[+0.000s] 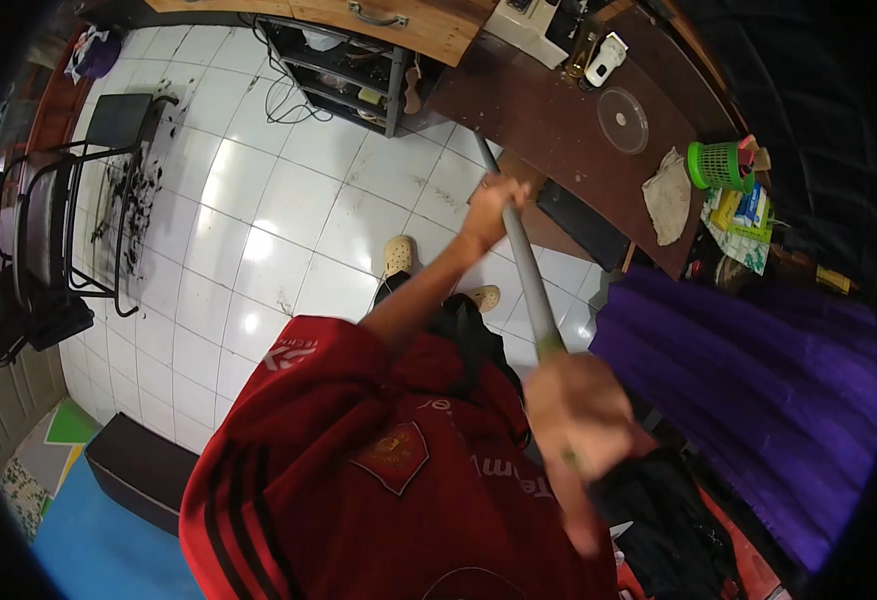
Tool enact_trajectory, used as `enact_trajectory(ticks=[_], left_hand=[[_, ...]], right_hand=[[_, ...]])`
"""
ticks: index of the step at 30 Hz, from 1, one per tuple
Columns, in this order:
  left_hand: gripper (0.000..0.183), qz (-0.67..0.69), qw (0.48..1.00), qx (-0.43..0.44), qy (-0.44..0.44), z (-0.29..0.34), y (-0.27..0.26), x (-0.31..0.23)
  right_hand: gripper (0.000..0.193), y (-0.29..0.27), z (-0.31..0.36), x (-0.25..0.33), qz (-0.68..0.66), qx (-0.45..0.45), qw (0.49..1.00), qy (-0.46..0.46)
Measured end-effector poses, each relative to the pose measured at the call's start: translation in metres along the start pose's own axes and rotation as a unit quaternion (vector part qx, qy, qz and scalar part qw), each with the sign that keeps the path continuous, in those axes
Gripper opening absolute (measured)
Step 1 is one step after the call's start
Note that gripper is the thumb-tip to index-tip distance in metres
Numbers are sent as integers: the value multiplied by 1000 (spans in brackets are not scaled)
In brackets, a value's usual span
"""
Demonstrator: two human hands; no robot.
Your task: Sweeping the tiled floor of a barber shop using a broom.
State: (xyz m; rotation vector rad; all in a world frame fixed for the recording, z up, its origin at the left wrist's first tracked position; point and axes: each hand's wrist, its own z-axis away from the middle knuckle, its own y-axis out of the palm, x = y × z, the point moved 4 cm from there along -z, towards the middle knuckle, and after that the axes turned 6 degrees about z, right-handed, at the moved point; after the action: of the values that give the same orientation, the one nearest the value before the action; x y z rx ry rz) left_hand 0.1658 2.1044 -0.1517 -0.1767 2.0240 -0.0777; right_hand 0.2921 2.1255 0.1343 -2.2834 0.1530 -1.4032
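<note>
A long grey pole (527, 262) slants from close in front of me down and away, toward the space beneath the brown desk. Its far end is hidden under the desk, so I cannot tell what is fixed to it. Lower on the pole, my left hand (497, 207) is closed around it, with the arm stretched forward. My right hand (579, 410), slightly blurred, grips the near part, where a greenish section shows beside the fingers.
Dark hair clippings (139, 205) lie on the white tiles by a black metal-framed chair (47, 225). The brown desk (569, 120) holds a hair clipper (607, 58), a round lid (623, 120), a cloth (667, 198) and a green basket (715, 165). A purple curtain (739, 390) hangs at right; a black shelf (344, 75) stands ahead.
</note>
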Motion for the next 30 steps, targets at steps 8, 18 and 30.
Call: enact_trajectory(ticks=[8, 18, 30], left_hand=[[22, 24, 990, 94, -99, 2, 3, 69], [25, 39, 956, 220, -192, 76, -30, -41], [21, 60, 992, 74, -84, 8, 2, -52]], right_hand=[[51, -5, -6, -71, -119, -111, 985, 63], [66, -42, -16, 14, -184, -120, 974, 50], [60, -52, -23, 46, -141, -25, 989, -33]])
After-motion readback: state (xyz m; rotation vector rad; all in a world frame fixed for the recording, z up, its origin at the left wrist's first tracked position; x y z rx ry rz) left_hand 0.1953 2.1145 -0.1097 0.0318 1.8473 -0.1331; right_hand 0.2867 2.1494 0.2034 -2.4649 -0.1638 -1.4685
